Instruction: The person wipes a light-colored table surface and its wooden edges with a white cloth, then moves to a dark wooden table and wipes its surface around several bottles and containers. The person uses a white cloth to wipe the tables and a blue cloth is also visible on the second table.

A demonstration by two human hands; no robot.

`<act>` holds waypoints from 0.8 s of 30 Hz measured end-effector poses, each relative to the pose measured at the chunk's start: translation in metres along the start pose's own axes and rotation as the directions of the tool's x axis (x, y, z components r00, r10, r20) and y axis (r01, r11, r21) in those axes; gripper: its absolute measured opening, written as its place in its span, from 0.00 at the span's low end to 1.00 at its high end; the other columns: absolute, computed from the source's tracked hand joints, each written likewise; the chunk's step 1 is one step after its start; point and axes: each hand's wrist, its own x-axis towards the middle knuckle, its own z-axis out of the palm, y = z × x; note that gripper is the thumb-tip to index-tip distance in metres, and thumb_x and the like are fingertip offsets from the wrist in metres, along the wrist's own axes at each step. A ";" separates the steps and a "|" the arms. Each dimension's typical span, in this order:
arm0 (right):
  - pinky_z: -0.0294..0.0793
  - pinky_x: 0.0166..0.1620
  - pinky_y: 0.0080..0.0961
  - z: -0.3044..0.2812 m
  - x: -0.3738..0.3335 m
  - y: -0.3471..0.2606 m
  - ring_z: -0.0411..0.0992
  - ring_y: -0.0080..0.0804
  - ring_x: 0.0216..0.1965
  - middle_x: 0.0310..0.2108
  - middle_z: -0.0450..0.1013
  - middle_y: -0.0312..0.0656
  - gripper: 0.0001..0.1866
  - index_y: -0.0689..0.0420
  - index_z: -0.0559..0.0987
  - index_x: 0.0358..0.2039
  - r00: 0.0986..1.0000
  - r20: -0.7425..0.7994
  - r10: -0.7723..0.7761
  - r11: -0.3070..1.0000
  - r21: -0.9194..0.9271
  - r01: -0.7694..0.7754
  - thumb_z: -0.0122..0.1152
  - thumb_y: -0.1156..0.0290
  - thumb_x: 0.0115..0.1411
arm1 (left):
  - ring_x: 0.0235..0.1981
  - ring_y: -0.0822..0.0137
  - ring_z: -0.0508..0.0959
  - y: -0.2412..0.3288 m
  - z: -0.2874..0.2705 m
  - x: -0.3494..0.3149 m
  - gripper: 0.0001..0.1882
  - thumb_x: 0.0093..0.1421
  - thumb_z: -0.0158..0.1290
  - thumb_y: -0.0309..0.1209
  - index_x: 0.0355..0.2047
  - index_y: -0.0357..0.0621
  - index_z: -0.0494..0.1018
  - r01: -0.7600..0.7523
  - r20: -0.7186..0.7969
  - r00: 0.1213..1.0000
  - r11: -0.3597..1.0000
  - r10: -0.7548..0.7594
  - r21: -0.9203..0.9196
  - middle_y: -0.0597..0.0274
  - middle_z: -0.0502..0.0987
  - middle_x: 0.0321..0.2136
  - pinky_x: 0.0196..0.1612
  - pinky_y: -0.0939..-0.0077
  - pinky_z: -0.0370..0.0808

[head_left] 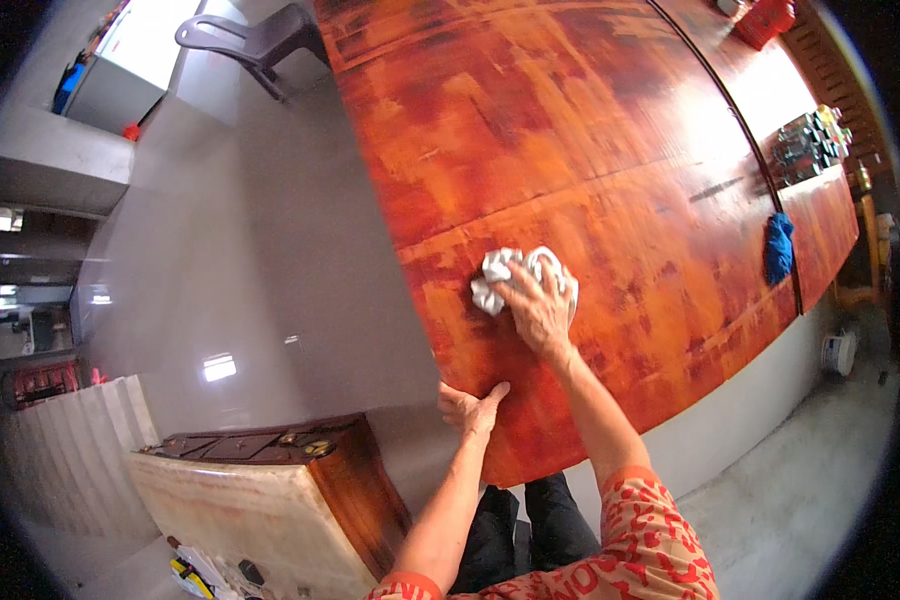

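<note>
A large red-orange tabletop with a streaked, glossy surface (pixel 610 200) spreads out in front of me. My right hand (pixel 542 308) presses a crumpled white cloth (pixel 497 268) against it, fingers spread over the folds. Nearer to me, my left hand (pixel 473 405) grips the table's left edge. Its thumb lies on top, while the other fingers bend over the side and are partly hidden.
A blue cloth (pixel 779 248) lies beside a dark strip (pixel 745 130) at the right. Beyond it stand several dark bottles (pixel 808 148) and a red container (pixel 765 22). A grey plastic chair (pixel 260 38), a wooden cabinet (pixel 355 490) and a white bucket (pixel 839 352) stand around the table.
</note>
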 end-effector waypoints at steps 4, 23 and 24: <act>0.53 0.60 0.55 -0.021 -0.086 -0.013 0.61 0.45 0.60 0.61 0.65 0.24 0.18 0.27 0.80 0.44 0.999 -0.035 0.024 1.000 -0.005 -0.024 0.53 0.65 0.55 | 0.57 0.38 0.59 -0.008 -0.001 0.008 0.66 0.33 0.74 0.50 0.65 0.46 0.43 -0.038 0.008 0.999 0.998 0.039 -0.048 0.40 0.56 0.57 0.60 0.43 0.59; 0.50 0.62 0.60 -0.031 -0.038 0.079 0.62 0.46 0.60 0.60 0.66 0.25 0.19 0.25 0.76 0.49 0.995 0.006 0.098 0.993 -0.068 -0.097 0.54 0.60 0.57 | 0.61 0.42 0.54 -0.005 -0.005 0.000 0.67 0.30 0.75 0.49 0.65 0.44 0.45 -0.054 -0.003 0.999 0.993 0.054 -0.109 0.39 0.56 0.58 0.64 0.46 0.54; 0.51 0.62 0.58 -0.026 -0.026 0.088 0.60 0.46 0.61 0.60 0.65 0.25 0.19 0.26 0.77 0.48 0.993 -0.026 0.119 0.989 -0.084 -0.121 0.56 0.60 0.56 | 0.61 0.43 0.54 -0.004 -0.005 -0.002 0.67 0.30 0.75 0.49 0.64 0.44 0.45 -0.056 0.015 0.998 0.991 0.058 -0.124 0.39 0.56 0.58 0.64 0.46 0.54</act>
